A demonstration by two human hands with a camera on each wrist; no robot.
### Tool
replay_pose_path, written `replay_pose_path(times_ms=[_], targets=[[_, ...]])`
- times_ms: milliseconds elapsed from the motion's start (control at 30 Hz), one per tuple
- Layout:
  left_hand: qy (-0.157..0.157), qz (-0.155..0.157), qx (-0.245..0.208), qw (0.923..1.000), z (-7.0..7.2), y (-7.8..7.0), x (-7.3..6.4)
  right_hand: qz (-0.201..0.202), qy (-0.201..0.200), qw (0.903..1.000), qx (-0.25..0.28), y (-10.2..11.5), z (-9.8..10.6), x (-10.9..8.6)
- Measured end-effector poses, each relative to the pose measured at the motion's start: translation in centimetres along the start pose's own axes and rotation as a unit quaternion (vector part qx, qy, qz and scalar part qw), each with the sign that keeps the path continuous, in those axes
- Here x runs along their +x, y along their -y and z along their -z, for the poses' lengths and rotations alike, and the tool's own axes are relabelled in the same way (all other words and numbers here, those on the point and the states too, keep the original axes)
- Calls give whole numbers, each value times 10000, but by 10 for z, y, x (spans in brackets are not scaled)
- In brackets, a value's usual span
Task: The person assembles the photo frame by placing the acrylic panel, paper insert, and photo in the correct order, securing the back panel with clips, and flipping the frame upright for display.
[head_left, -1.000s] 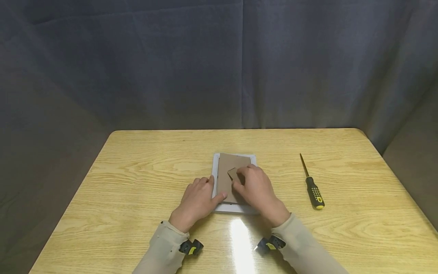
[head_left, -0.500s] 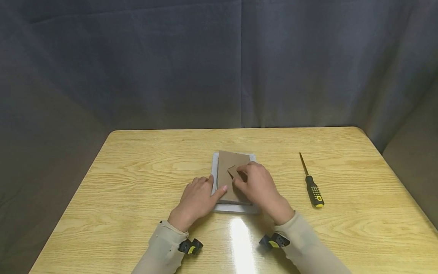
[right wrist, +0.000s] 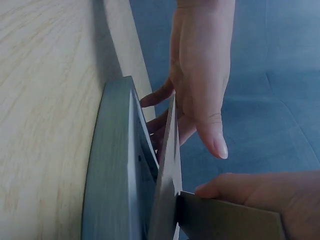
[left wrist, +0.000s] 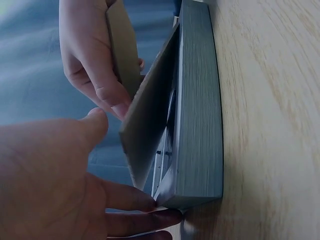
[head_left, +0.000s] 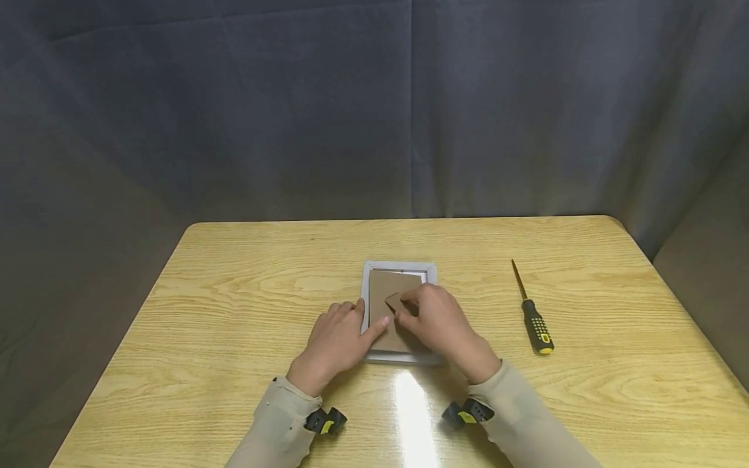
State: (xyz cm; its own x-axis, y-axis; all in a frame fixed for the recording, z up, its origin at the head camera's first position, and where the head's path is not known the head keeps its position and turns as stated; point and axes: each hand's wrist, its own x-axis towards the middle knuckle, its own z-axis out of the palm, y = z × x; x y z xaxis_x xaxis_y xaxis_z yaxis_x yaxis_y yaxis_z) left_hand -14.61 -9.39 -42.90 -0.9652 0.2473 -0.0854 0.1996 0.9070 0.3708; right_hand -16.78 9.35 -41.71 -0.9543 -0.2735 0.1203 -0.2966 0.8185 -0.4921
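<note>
Clerk: Left wrist view. Findings?

Inspector: The left hand (left wrist: 50, 165) is loosely spread, its fingers (left wrist: 125, 195) nearly straight and gripping nothing; they touch a corner of the frame (left wrist: 197, 110), presumably to steady it. The brown board (left wrist: 147, 120) leans over the frame, tilted, its raised side toward that hand. The right hand (left wrist: 90, 50) has its fingers closed in a pinch on the flap (left wrist: 125, 50) at the board's back.

Clerk: Does the right wrist view agree?

Inspector: It does. The flap stands out from the board and, in my judgement, serves as a handle, a flat panel offering little else to hold. Only one digit of the right hand shows clearly here. The gap between board and frame narrows toward that hand. The left thumb stands clear of the board.

Clerk: Head view. Position?

Inspector: The frame lies flat between both hands, with the board slightly askew over its opening and a pale strip uncovered at the far end. A screwdriver (head_left: 537, 326) lies well apart to the right, untouched, probably so placed to leave working space.

Clerk: Surface and room?

Inspector: The table (head_left: 234, 292) is light and wood-grained, with a patch of glare (head_left: 415, 422) before the frame. A dark curtain (head_left: 292, 117) hangs behind and along the sides.
</note>
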Motion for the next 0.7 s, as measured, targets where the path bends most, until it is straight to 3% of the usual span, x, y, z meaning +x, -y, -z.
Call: replay_pose_path(times_ms=[333,700], targets=[[-27,-10,21,10000,0,0,-1,162,-154,9985,-502,4,-6,2],[-116,-182,133,9997,1,1,-1,-64,-194,9962,-850,8,-9,5]])
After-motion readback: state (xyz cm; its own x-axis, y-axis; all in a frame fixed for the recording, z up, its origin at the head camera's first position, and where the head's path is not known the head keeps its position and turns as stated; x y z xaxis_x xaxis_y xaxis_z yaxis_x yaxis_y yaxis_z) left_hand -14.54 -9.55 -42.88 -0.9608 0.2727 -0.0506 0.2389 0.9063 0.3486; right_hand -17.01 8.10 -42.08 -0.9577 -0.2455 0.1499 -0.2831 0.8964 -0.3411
